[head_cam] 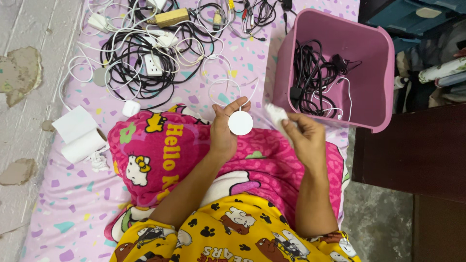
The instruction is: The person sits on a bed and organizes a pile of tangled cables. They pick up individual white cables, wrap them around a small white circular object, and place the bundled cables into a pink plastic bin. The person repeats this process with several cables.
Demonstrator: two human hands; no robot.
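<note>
My left hand point(223, 128) holds a round white charging puck point(241, 123) between thumb and fingers; its thin white cable point(224, 83) loops away over the sheet. My right hand point(305, 137) grips a crumpled white tissue point(276, 115) just right of the puck. Both hands hover over a pink cartoon blanket point(165, 155) on my lap. A pink plastic bin point(374, 68) at the right holds coiled black cables point(310, 73) and one white one.
A tangle of black and white cables, plugs and adapters point(155, 53) lies on the patterned lilac sheet point(73, 204) ahead. A tissue roll point(80, 133) sits at the left. Dark wooden furniture point(412, 155) stands at the right; a peeling wall point(24, 73) is on the left.
</note>
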